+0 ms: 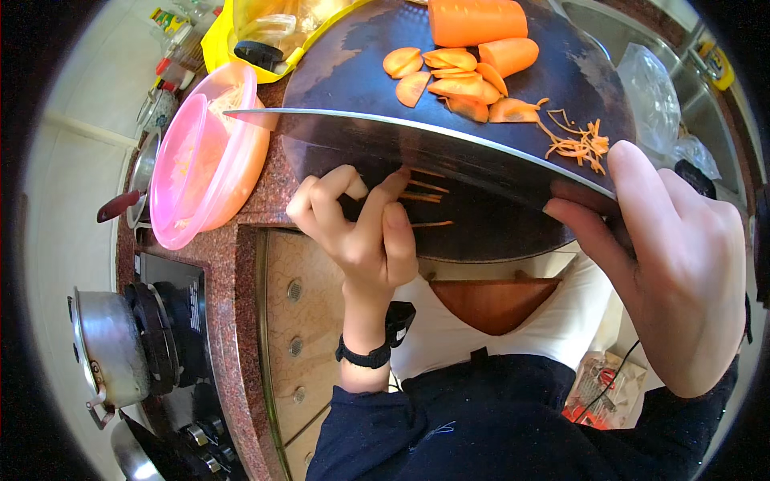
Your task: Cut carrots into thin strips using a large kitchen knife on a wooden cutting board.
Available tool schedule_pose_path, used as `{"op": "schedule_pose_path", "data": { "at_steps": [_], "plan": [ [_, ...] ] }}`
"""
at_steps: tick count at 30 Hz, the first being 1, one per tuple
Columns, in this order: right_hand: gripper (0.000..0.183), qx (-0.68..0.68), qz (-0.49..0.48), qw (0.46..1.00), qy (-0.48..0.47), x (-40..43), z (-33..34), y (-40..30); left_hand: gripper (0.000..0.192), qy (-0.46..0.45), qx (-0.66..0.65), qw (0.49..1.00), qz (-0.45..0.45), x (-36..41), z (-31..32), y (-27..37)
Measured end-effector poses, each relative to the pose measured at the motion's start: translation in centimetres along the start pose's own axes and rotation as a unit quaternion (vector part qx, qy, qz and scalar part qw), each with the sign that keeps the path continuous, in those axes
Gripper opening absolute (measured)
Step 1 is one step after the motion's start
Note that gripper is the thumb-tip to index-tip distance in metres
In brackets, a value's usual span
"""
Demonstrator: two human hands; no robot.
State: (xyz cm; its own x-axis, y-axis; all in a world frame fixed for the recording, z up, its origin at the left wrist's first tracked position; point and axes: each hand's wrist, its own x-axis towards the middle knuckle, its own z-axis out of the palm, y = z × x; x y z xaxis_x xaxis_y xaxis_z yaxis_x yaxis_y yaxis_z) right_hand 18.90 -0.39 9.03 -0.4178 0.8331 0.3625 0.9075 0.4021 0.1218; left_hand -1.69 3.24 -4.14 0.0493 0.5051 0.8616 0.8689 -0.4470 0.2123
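Observation:
My right hand [680, 258] grips a wide-bladed kitchen knife [385, 129] at its handle end. The blade stretches left across a dark round cutting board [343, 60]. Close against the blade's near side, my left hand [367, 222] rests with curled fingers; whatever its fingertips press on is hidden. Thin carrot strips [430, 197] show just right of those fingers. Beyond the knife lie overlapping carrot slices [460, 87], a large carrot chunk [478, 24] and a smaller carrot piece [510, 56]. A tangle of carrot shreds [580, 147] sits near my right knuckles.
Nested pink plastic bowls [240, 207] holding pale shreds stand left on the granite counter [219, 255]. Behind them is a yellow bag [216, 45]. A metal pot [114, 349] sits on the stove at left. Clear plastic bags [649, 96] lie by the sink [607, 27].

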Motion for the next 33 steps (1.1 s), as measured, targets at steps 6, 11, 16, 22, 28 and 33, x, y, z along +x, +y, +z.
{"op": "schedule_pose_path", "data": {
  "at_steps": [6,11,16,22,28,33],
  "plan": [
    [0.035,0.044,0.001,0.999,0.02,0.0,0.6,0.6,0.03,0.004,-0.008,1.0,0.002,0.0,0.2,0.0],
    [0.033,0.071,0.008,0.996,0.05,-0.2,0.9,0.7,0.03,-0.01,0.002,1.0,-0.007,-0.2,0.0,0.0],
    [0.03,0.106,0.043,0.993,0.021,-0.3,0.7,0.7,0.029,-0.012,-0.001,1.0,-0.008,-0.4,-0.1,-0.2],
    [0.03,0.131,0.043,0.989,0.051,-0.1,1.3,0.9,0.03,0.018,-0.009,1.0,0.007,-0.3,0.3,-0.2],
    [0.03,0.119,0.048,0.99,0.053,0.0,1.1,0.8,0.029,-0.028,0.017,0.999,0.003,0.1,-0.3,0.1],
    [0.03,0.168,0.068,0.98,0.077,0.2,1.4,0.7,0.03,-0.062,-0.011,0.998,0.008,0.6,-0.7,-0.1]
  ]
}}
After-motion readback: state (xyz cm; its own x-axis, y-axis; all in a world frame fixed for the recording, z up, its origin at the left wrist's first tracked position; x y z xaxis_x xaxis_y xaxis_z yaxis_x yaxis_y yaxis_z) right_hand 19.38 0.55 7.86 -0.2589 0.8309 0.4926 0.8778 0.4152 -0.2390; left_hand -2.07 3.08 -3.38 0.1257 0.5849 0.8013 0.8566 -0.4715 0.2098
